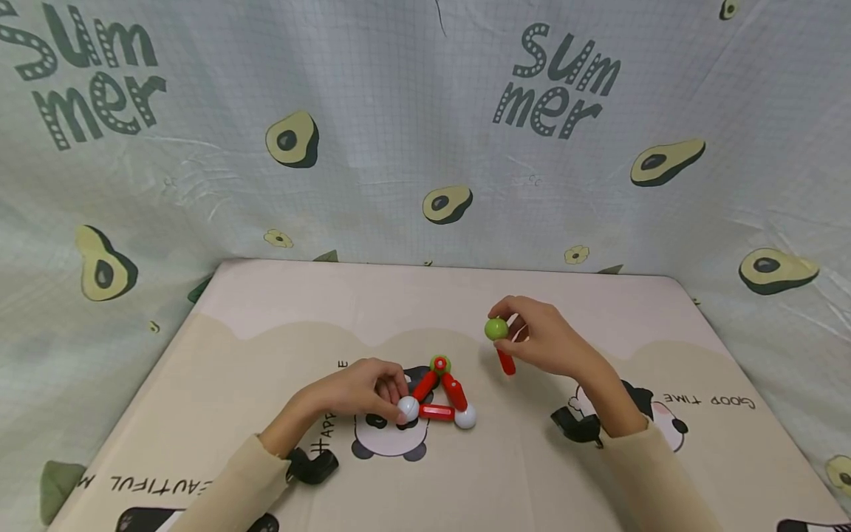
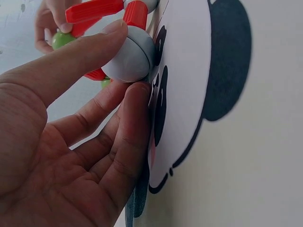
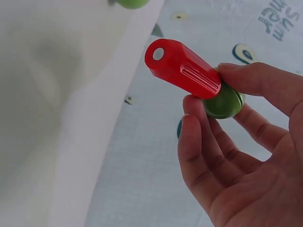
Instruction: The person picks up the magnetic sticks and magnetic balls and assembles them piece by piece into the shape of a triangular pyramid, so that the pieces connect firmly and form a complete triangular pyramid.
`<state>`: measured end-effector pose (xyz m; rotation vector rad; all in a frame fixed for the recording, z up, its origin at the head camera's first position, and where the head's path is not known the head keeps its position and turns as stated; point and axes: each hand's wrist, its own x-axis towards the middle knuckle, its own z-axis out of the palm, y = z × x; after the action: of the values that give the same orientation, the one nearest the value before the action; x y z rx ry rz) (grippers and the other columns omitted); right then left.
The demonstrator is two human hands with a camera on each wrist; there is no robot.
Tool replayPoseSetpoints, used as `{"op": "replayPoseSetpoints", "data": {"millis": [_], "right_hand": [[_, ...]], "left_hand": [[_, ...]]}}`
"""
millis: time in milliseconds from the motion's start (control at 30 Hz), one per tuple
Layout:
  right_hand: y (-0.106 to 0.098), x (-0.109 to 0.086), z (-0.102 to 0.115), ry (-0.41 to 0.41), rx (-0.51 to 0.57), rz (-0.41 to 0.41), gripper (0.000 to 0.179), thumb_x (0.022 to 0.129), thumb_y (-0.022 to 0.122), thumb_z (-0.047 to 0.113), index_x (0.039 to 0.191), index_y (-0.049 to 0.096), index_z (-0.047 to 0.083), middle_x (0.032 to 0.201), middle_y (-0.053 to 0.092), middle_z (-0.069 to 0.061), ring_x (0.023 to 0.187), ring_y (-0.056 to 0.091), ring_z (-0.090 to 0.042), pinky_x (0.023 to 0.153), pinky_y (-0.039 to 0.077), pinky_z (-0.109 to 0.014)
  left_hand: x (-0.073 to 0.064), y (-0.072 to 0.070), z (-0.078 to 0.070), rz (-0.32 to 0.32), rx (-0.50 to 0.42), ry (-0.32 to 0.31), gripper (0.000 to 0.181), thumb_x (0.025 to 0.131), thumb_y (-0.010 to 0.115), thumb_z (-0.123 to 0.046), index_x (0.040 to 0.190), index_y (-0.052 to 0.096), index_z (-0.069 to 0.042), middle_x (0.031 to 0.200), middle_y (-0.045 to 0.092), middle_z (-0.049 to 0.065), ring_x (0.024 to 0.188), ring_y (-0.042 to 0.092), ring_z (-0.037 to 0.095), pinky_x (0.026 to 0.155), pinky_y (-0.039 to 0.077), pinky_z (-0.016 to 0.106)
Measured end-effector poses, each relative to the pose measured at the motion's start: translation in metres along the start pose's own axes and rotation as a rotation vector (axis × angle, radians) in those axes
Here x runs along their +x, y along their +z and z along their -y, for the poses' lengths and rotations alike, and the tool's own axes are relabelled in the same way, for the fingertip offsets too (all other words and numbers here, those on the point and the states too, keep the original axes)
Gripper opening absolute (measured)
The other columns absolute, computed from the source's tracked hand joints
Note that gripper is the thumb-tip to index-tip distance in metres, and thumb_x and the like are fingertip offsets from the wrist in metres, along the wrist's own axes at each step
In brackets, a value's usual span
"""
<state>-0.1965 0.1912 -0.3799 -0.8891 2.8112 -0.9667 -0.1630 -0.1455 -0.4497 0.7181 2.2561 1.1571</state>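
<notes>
Red rods and balls join into a triangular frame on the table. My left hand pinches the white ball at its left corner between thumb and fingertips. A second white ball forms the right corner, linked to the first by a red rod. At the far corner is a green ball, partly covered by a red rod end. Raised over the table to the right, my right hand pinches another green ball. From that ball a red rod sticks out, its free end showing a silvery disc.
A pale cloth with panda prints covers the table. Behind it hangs a light curtain with avocado prints. Black wrist mounts sit by both forearms, which wear beige sleeves.
</notes>
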Motion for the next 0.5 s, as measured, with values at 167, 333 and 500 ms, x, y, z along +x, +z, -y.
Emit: {"op": "replayPoseSetpoints", "data": {"millis": [167, 333, 500], "right_hand": [[-0.005, -0.004, 0.01, -0.043, 0.013, -0.039, 0.035, 0.087, 0.081, 0.008, 0.118, 0.066, 0.013, 0.106, 0.069, 0.002, 0.085, 0.069, -0.008, 0.077, 0.059, -0.028], [-0.008, -0.008, 0.021, -0.092, 0.021, -0.082, 0.038, 0.086, 0.082, 0.007, 0.119, 0.065, 0.016, 0.108, 0.068, 0.004, 0.085, 0.069, -0.007, 0.074, 0.059, -0.028], [-0.01, -0.011, 0.034, -0.13, 0.056, -0.103, 0.04, 0.086, 0.082, 0.007, 0.12, 0.064, 0.016, 0.108, 0.068, 0.005, 0.086, 0.069, -0.007, 0.076, 0.06, -0.029]], "left_hand": [[0.0, 0.0, 0.0, 0.0, 0.0, -0.004, 0.029, 0.08, 0.087, -0.018, 0.1, 0.069, -0.009, 0.085, 0.068, 0.0, 0.081, 0.064, 0.016, 0.073, 0.053, 0.023], [0.0, 0.0, -0.001, 0.001, -0.004, -0.007, 0.029, 0.08, 0.087, -0.019, 0.1, 0.069, -0.009, 0.085, 0.068, 0.0, 0.081, 0.064, 0.016, 0.073, 0.053, 0.023], [0.0, 0.0, -0.001, 0.0, -0.004, -0.008, 0.029, 0.08, 0.088, -0.019, 0.1, 0.069, -0.009, 0.085, 0.068, 0.0, 0.081, 0.064, 0.016, 0.073, 0.053, 0.023]]}}
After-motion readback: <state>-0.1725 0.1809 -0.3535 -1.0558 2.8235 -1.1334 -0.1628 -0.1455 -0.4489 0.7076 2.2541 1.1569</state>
